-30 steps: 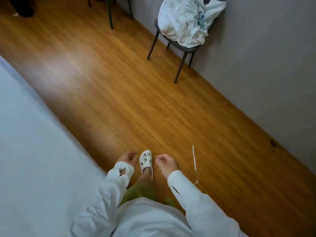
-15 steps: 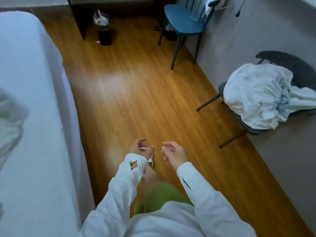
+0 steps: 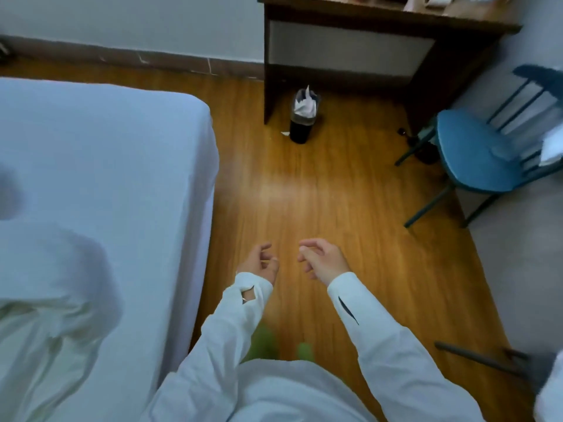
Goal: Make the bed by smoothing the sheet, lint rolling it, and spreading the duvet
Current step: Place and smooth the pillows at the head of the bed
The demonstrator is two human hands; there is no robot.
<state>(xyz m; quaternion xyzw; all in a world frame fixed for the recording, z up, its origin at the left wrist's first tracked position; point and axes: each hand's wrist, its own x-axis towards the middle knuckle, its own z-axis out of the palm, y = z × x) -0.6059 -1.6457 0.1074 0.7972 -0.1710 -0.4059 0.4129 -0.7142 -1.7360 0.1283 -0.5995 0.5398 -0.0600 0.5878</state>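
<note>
Dim cool light, floor glare, perhaps motion-blurred edges

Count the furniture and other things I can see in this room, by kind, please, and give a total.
Bed: 1
Desk: 1
Blue chair: 1
Bin: 1
Bundle of white cloth on the bed: 1
Total: 5
Both hands, left hand and right hand, hold nothing, so they add nothing to the count.

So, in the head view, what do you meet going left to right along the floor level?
Bed → left hand → small bin → right hand → blue chair.
</note>
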